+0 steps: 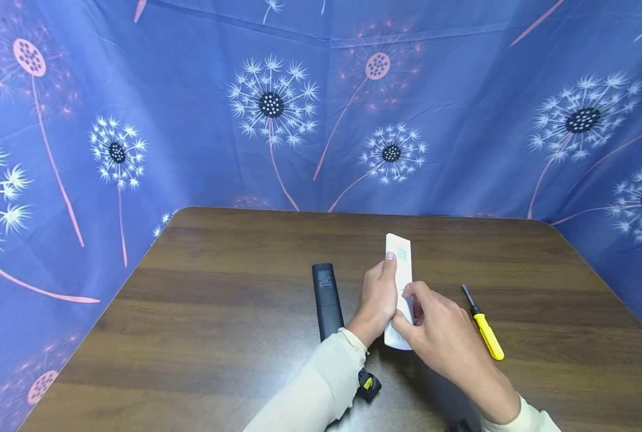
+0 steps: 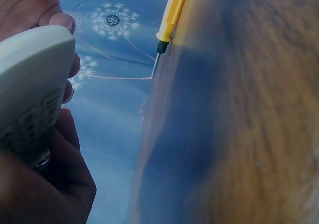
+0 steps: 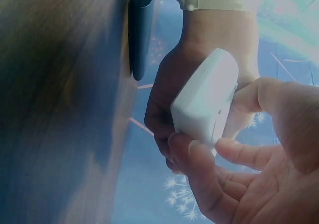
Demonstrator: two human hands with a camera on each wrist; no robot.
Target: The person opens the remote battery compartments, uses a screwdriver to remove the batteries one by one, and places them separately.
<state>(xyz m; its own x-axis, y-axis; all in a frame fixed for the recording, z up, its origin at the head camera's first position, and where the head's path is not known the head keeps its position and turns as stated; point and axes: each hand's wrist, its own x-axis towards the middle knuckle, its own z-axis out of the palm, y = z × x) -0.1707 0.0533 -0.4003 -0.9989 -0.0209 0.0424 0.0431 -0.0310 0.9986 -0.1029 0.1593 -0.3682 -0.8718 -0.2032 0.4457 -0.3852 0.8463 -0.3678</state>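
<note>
A white remote control (image 1: 403, 273) is held up over the table, its back with pale printing turned toward the head camera. My left hand (image 1: 376, 300) grips it along its left side, thumb lying on the near edge. The fingertips and thumb of my right hand (image 1: 446, 330) pinch its right side and back, toward the lower end. Rows of buttons on the remote's front (image 2: 35, 114) show in the left wrist view. In the right wrist view its rounded end (image 3: 209, 94) sits between both hands.
On the brown wooden table (image 1: 202, 312), a long black remote (image 1: 327, 300) lies left of my left wrist, partly behind the sleeve. A screwdriver with a yellow handle (image 1: 487, 336) lies right of my right hand. A blue dandelion-print cloth (image 1: 202, 120) hangs around the table.
</note>
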